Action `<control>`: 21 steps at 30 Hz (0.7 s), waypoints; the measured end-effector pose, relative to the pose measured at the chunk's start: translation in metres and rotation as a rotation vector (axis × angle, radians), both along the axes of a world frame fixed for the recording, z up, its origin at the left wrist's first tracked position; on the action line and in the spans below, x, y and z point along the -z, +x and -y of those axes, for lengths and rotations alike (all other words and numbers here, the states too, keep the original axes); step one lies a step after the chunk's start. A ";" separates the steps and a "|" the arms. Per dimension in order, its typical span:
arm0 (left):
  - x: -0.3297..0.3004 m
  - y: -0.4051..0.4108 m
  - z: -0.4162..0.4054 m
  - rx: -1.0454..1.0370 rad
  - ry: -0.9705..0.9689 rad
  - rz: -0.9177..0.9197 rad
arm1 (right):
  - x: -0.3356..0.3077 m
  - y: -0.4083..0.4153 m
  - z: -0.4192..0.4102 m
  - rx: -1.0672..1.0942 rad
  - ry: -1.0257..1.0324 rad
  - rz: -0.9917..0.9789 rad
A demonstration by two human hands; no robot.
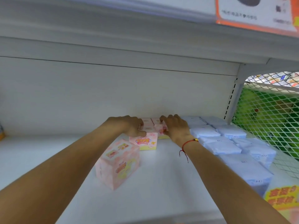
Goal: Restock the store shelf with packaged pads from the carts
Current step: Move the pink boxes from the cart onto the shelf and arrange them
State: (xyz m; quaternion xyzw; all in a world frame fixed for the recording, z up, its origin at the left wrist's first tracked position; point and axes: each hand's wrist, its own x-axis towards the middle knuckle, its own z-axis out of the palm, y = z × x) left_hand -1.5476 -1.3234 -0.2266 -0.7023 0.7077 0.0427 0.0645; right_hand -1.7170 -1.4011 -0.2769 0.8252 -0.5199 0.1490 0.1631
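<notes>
Setting: White metal store shelf [161, 199] with a pale back panel; you are reaching deep toward its far wall, under the shelf above.

Pink packs: Small pink-and-yellow printed pad boxes [148, 141] sit in a tight cluster at the far middle of the shelf, against the back panel, with their printed faces toward you.

Left hand: Your left hand [131, 126] lies on the left box of the cluster, fingers curled over its top edge, thumb at the front (a grip, as far as you can judge).

Right hand: Your right hand [174, 126], with a red string bracelet [187, 143] at the wrist, holds the right box, fingers bent over its top.

Key relation: The cluster lies directly under and between both sets of fingertips, so neither hand is nearer; any squaring-up pushes far, toward the back panel.

Loose box: One larger pink printed carton [119, 165] stands nearer, left of the row and turned at an angle, just beside your left forearm and apart from the cluster. Your left hand is closer to it.

Neighbours: Pale blue soft-wrapped pad packs [223, 147] fill two rows on the right, running near to far, beside a white wire mesh divider [267, 113].

Writing: An orange-bordered shelf tag [255, 13] upper right and a yellow-and-orange label [281, 198] lower right carry characters too blurred to read; the box print is likewise illegible.
</notes>
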 end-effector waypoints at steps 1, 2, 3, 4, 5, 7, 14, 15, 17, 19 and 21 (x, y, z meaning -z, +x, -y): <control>0.002 0.000 0.001 -0.005 -0.003 -0.014 | 0.000 0.001 0.000 0.004 0.026 0.007; 0.004 0.000 0.001 -0.009 -0.003 -0.027 | 0.000 0.001 0.001 0.005 0.067 0.030; 0.004 -0.001 0.000 -0.015 -0.001 -0.052 | -0.002 0.000 0.001 0.000 0.129 0.070; 0.003 -0.002 -0.003 -0.019 0.002 -0.098 | -0.006 -0.002 -0.001 -0.009 0.204 0.116; 0.000 -0.003 -0.008 -0.019 -0.011 -0.177 | -0.010 -0.004 -0.003 -0.019 0.272 0.146; -0.009 -0.005 -0.024 -0.034 -0.144 -0.425 | -0.020 -0.009 -0.013 -0.039 0.310 0.154; -0.019 0.026 -0.113 -0.220 -0.133 -0.425 | -0.030 0.004 -0.086 -0.273 0.336 0.491; -0.012 0.032 -0.124 -0.290 -0.071 -0.427 | -0.026 0.010 -0.103 -0.331 0.447 0.548; 0.002 0.033 -0.140 -0.356 0.025 -0.410 | -0.018 0.023 -0.135 -0.409 0.709 0.528; 0.016 0.029 -0.148 -0.357 0.003 -0.382 | -0.012 0.028 -0.155 -0.427 0.808 0.388; 0.024 0.028 -0.155 -0.396 -0.093 -0.430 | -0.013 0.025 -0.168 -0.411 0.754 0.397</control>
